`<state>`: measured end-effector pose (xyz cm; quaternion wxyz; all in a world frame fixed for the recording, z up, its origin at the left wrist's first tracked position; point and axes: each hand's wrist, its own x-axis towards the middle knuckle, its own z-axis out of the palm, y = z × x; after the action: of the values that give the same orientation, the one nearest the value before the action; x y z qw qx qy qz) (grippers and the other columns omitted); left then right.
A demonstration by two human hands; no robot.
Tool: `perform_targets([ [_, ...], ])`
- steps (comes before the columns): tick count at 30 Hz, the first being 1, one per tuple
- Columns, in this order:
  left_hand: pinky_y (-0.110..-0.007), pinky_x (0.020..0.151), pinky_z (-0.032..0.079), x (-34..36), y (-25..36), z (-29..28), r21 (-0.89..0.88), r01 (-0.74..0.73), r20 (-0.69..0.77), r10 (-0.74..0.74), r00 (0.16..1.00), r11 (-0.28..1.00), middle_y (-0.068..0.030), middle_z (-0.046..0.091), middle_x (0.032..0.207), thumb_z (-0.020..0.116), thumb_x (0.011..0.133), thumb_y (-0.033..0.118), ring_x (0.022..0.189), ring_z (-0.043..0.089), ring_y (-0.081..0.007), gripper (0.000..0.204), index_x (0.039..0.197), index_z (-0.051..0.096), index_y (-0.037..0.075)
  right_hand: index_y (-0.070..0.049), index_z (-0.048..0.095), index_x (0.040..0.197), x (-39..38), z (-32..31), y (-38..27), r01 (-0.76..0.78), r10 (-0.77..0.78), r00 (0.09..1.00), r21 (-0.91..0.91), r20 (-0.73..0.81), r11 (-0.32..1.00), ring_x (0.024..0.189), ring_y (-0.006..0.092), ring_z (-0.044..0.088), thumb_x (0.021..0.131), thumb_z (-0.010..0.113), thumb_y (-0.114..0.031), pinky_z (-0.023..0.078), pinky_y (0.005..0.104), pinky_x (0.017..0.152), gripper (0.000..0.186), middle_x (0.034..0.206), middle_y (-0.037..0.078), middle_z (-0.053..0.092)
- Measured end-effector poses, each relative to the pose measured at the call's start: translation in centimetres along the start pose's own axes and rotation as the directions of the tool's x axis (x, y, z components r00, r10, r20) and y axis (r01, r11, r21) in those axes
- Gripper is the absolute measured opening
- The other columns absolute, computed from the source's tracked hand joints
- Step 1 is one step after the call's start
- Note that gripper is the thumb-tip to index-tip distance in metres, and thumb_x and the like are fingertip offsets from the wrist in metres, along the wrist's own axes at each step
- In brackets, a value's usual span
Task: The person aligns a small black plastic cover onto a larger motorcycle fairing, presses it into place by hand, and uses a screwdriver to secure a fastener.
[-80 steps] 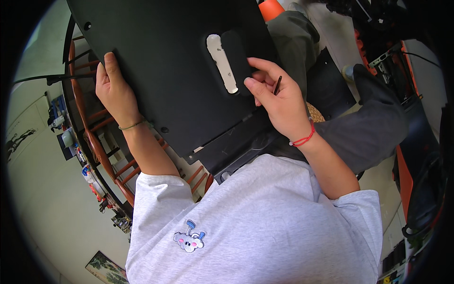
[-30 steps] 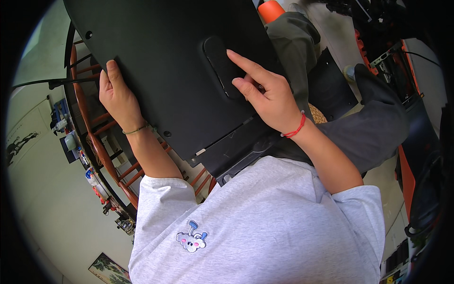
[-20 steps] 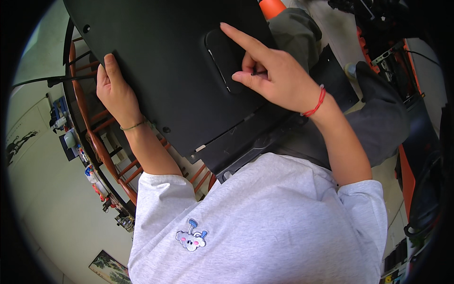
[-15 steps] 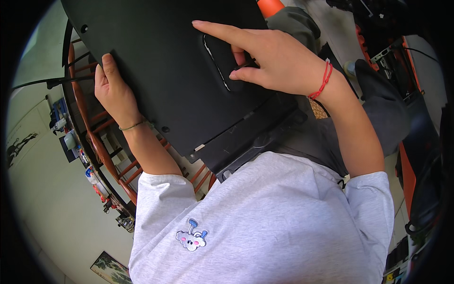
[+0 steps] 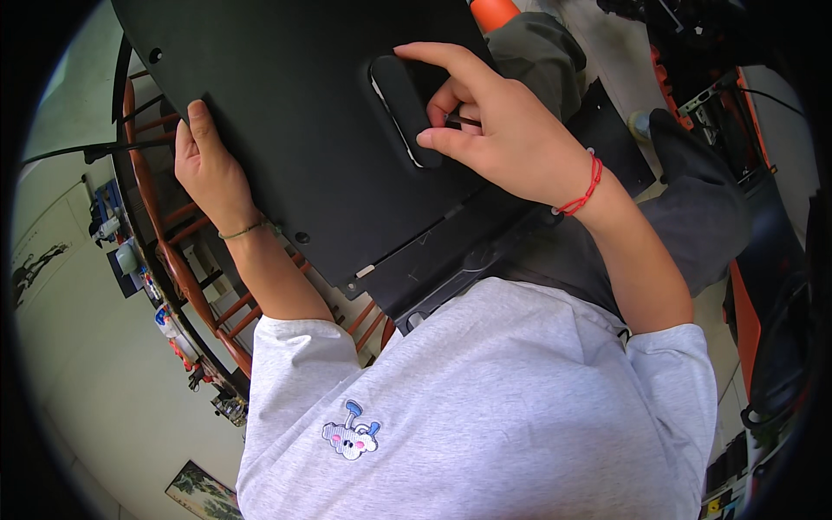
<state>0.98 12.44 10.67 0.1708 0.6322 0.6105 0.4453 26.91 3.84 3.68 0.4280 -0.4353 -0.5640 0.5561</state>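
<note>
A large flat black panel [image 5: 286, 130] with small holes near its edge lies across my lap. My left hand [image 5: 208, 165] is closed on the panel's left edge, thumb on the top face. On the panel is a long rounded black piece [image 5: 399, 104] with a ragged white line down its left side. My right hand [image 5: 511, 130] is over the right side of this piece, index finger bent by its upper end and thumb near its lower end. Its other fingers curl around a small dark thing [image 5: 464, 121], mostly hidden, that I cannot make out.
A second black part [image 5: 468, 260] with a moulded edge lies under the panel, against my shirt. Red-brown wooden chair rails [image 5: 182, 269] stand to the left, beside a shelf of small items [image 5: 130, 260]. An orange object [image 5: 494, 13] is beyond the panel; orange and black equipment [image 5: 750, 321] stands right.
My right hand has moved slightly right, and its index finger has drawn back and bent, uncovering the top of the rounded piece. My left hand and the panel have hardly moved.
</note>
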Motion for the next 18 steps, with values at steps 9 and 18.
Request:
perform_targets([
  [9,-0.021,0.067,0.042,-0.2,0.1,-0.1,0.015,-0.020,0.002,0.020,1.000,1.000,0.0011,0.062,0.080,0.057,0.101,0.037,0.073,0.050,-0.0056,0.042,0.095,0.066,-0.004,-0.008,0.045,0.138,-0.6,0.2,0.9,0.042,-0.039,0.996,0.035,-0.075,0.999,0.075,0.0241,0.067,0.088,0.068,-0.009,0.052,0.0323,0.069,0.055,0.087,0.013,0.069],
  [18,-0.021,0.065,0.040,-0.1,-0.1,-0.3,-0.020,-0.009,0.016,0.009,1.000,1.000,0.0027,0.058,0.077,0.057,0.102,0.036,0.071,0.048,-0.0045,0.041,0.094,0.065,-0.003,-0.005,0.051,0.121,-0.8,1.3,0.9,0.082,-0.093,0.981,-0.066,-0.172,0.994,0.079,0.0304,0.069,0.090,0.064,-0.007,0.053,0.0355,0.072,0.034,0.086,0.015,0.069],
])
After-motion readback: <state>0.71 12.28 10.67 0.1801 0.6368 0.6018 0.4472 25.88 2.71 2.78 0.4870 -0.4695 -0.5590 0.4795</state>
